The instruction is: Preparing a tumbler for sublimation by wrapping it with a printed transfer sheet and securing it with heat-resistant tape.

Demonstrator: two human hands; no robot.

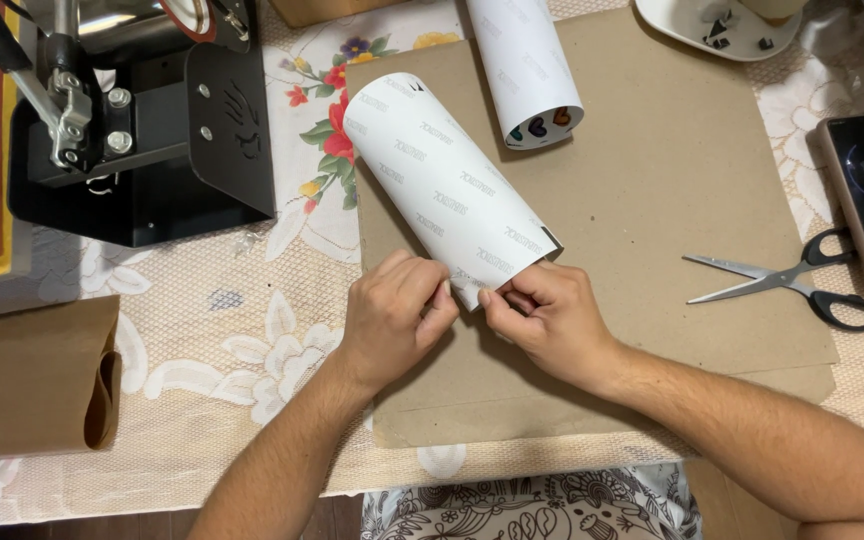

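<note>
Hands, left [392,315] and right [547,320], pinch the roll's [447,185] lower end mid-frame, above the cardboard [672,180]; scissors [787,280] lie right.

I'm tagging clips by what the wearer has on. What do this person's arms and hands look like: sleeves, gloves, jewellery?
Both forearms are bare as far as the picture shows, with no sleeves in view. The left hand and right hand wear no gloves, and no ring, watch or bracelet shows. Fingernails are short and unpainted.
</note>
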